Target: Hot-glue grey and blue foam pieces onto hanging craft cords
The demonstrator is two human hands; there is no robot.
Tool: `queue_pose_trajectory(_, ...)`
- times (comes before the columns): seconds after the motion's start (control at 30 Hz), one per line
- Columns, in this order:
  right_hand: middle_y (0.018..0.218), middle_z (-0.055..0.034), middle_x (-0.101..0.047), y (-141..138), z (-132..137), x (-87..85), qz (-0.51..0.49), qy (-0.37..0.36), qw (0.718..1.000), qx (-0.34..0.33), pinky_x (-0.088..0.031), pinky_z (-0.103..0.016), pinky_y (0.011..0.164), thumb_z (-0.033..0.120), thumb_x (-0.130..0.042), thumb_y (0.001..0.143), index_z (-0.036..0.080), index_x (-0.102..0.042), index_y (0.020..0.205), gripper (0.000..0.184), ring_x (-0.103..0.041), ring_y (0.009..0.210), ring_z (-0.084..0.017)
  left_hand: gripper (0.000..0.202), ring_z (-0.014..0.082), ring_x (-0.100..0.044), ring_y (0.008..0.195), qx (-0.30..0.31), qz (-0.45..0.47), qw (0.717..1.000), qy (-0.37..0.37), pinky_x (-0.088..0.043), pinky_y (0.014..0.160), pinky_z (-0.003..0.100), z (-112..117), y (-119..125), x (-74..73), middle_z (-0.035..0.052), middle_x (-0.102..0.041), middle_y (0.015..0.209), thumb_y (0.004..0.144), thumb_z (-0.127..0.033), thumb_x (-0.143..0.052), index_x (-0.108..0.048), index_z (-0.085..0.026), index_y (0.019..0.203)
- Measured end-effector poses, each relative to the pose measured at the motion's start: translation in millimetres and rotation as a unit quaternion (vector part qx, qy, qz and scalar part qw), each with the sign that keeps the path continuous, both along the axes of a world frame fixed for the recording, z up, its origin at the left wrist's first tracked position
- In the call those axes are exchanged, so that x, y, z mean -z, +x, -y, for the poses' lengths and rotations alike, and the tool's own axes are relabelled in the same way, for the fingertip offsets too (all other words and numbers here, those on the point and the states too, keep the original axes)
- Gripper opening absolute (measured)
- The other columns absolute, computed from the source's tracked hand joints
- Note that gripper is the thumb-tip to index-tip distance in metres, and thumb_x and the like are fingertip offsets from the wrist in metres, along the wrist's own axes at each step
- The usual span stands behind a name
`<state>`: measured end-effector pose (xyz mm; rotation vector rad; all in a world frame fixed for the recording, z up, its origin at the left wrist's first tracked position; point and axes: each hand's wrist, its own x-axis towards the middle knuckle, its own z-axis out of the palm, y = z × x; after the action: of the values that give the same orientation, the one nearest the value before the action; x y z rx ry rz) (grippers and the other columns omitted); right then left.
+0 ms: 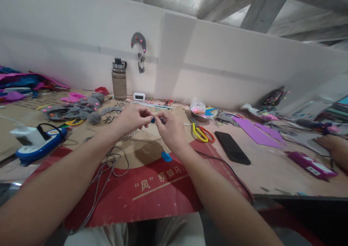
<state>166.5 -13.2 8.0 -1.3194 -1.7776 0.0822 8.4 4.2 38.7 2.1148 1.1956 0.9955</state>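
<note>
Both hands meet above the middle of the table with fingertips almost touching. Between them shows a small dark blue piece (153,120), perhaps felt; its exact shape is hidden by the fingers. My left hand (133,118) pinches it from one side. My right hand (170,128) is closed in a pinch at its other side. Below the hands lies a bright blue cut piece (166,156) on a red and tan cardboard sheet (163,188). Loops of thin grey cord (111,162) trail over the cardboard near my left forearm.
Yellow-handled scissors (199,132), orange-handled scissors (208,134) and a black phone (232,148) lie to the right. A water bottle (119,81) stands by the white partition. A blue power strip (40,146) sits left. Another person's hand (328,144) rests at far right, near a purple power strip (312,165).
</note>
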Motion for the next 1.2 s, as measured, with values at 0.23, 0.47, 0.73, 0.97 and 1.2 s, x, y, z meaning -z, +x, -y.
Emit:
queue_pose_trajectory(0.23, 0.082, -0.0051, -0.066, -0.8, 1.6, 1.6, 0.076, 0.03, 0.996, 0.025, -0.037, -0.031, 0.064, 0.027, -0.049, 0.082, 0.02, -0.062, 0.082, 0.015, -0.059, 0.075, -0.02, 0.015, 0.0098, -0.06, 0.048, 0.028, -0.01, 0.999, -0.033, -0.048, 0.047, 0.018, 2.3, 3.2, -1.4, -0.0001, -0.066, 0.058, 0.072, -0.024, -0.06, -0.07, -0.017, 0.08)
queue_pose_trajectory(0.47, 0.088, -0.0078, -0.062, -1.5, -0.7, 4.2, -0.002, 0.045, 0.998, -0.043, -0.04, -0.03, 0.067, 0.024, -0.045, 0.085, 0.017, -0.054, 0.099, 0.019, -0.057, 0.077, -0.018, 0.014, 0.014, -0.065, 0.053, -0.012, 0.042, 0.999, -0.033, -0.053, 0.053, 0.023, -1.1, 1.6, 3.0, 0.0028, -0.067, 0.056, 0.072, -0.026, -0.06, -0.067, -0.014, 0.076)
queue_pose_trajectory(0.73, 0.068, 0.0007, -0.055, -6.6, -0.3, 7.3, -0.111, 0.006, 0.99, -0.082, -0.036, -0.024, 0.058, 0.029, -0.048, 0.083, 0.019, -0.054, 0.082, 0.012, -0.048, 0.061, -0.012, 0.013, 0.0129, -0.062, 0.049, -0.028, 0.087, 0.996, -0.02, -0.05, 0.049, 0.022, -5.4, 1.0, 5.5, 0.0028, -0.065, 0.055, 0.073, -0.025, -0.06, -0.063, -0.013, 0.077)
queue_pose_trajectory(0.97, 0.06, 0.0039, -0.05, -11.4, -3.5, 8.7, -0.218, -0.04, 0.97, -0.097, -0.033, -0.022, 0.052, 0.031, -0.051, 0.079, 0.018, -0.052, 0.072, 0.015, -0.042, 0.054, -0.009, 0.008, 0.0104, -0.057, 0.046, -0.023, 0.152, 0.987, -0.053, -0.048, 0.047, 0.021, -3.2, 5.1, 8.3, 0.0011, -0.063, 0.054, 0.072, -0.022, -0.06, -0.059, -0.014, 0.074)
queue_pose_trajectory(1.2, 0.059, 0.0041, -0.049, -10.3, -6.5, 8.7, -0.255, -0.052, 0.961, -0.095, -0.033, -0.022, 0.054, 0.036, -0.052, 0.076, 0.018, -0.051, 0.066, 0.02, -0.043, 0.057, -0.01, 0.01, 0.0094, -0.056, 0.048, -0.003, 0.196, 0.977, -0.08, -0.047, 0.048, 0.021, -4.1, 7.6, 9.4, 0.0011, -0.062, 0.056, 0.073, -0.024, -0.061, -0.059, -0.014, 0.074)
